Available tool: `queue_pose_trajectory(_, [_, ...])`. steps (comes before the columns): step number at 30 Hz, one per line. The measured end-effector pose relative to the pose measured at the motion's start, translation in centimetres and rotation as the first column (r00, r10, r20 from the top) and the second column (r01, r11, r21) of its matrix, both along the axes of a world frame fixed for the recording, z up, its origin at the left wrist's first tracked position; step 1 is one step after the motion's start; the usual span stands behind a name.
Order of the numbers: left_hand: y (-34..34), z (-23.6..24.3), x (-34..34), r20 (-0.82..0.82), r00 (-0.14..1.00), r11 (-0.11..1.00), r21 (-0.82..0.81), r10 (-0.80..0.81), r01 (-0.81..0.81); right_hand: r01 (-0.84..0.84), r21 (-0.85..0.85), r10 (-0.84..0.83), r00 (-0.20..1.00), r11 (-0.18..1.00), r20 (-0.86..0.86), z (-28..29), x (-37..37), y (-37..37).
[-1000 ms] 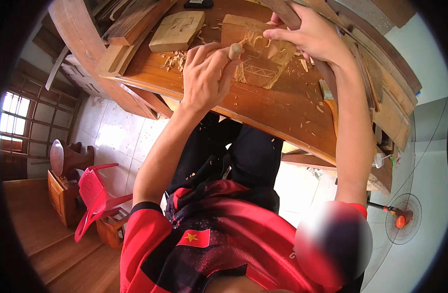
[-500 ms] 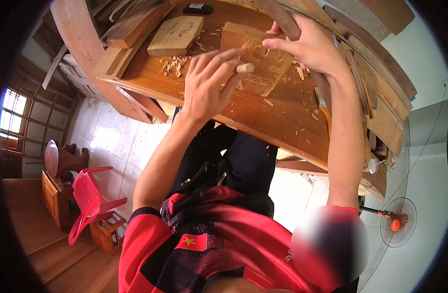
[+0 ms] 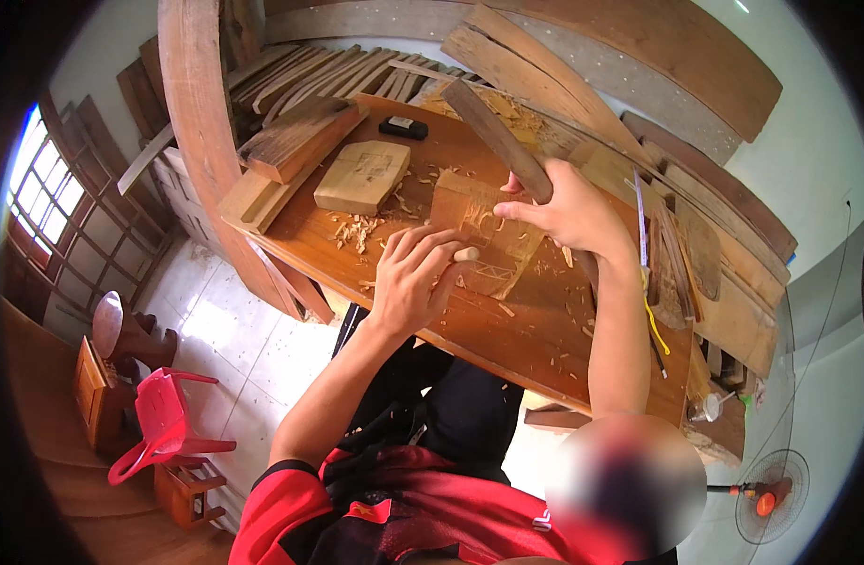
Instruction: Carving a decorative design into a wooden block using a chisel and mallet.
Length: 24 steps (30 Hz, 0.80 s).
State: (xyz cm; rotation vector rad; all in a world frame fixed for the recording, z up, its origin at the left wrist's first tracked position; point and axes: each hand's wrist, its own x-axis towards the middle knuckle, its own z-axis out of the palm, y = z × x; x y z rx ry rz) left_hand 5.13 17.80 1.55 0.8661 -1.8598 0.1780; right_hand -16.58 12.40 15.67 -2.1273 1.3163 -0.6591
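My left hand (image 3: 411, 282) is closed around a chisel, whose round pale wooden handle (image 3: 467, 254) pokes out beside the thumb; its blade is hidden by the fingers. It rests over the near left part of a flat wooden board (image 3: 501, 266) with carved lines and shapes. To the right, my right hand (image 3: 580, 209) grips a long dark wooden stick (image 3: 491, 121) above the board's far right side. One end of the stick points up and left, while its lower part runs along under my forearm.
A pale wooden block (image 3: 361, 177) lies on the brown table (image 3: 554, 348), with shavings (image 3: 357, 231) near it. Behind it sits a small black object (image 3: 403, 127). Stacked planks (image 3: 286, 137) line the left edge, more boards the right. A red plastic chair (image 3: 164, 419) stands on the floor.
The view has tilted up, so the hands and table appear lower and more planks show behind. Both hands keep their grips on the chisel and the stick.
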Motion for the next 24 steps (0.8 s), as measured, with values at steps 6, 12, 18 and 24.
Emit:
queue_pose_trajectory(6, [-0.8, 0.4, 0.9, -0.173, 0.981, 0.985, 0.165, 0.085, -0.056, -0.012, -0.014, 0.012, 0.999, 1.0, 0.034, -0.8, -1.0, -1.2])
queue_pose_trajectory(12, [-1.7, 7.0, 1.4, -0.437, 0.895, 0.877, 0.39, -0.091, 0.28, -0.107, -0.061, 0.109, 0.993, 0.992, 0.032, -0.6, -0.9, -1.0])
queue_pose_trajectory(18, [-5.0, 9.5, 1.0, -0.318, 0.916, 0.836, 0.409, -0.244, 0.365, -0.03, -0.059, 0.028, 0.999, 0.998, -0.045, -0.4, -0.3, -0.7])
queue_pose_trajectory(24, [-5.5, 9.0, 0.9, -0.231, 0.927, 0.844, 0.392, -0.295, 0.367, -0.056, -0.076, 0.053, 0.998, 0.996, -0.035, -0.6, -0.6, -0.9])
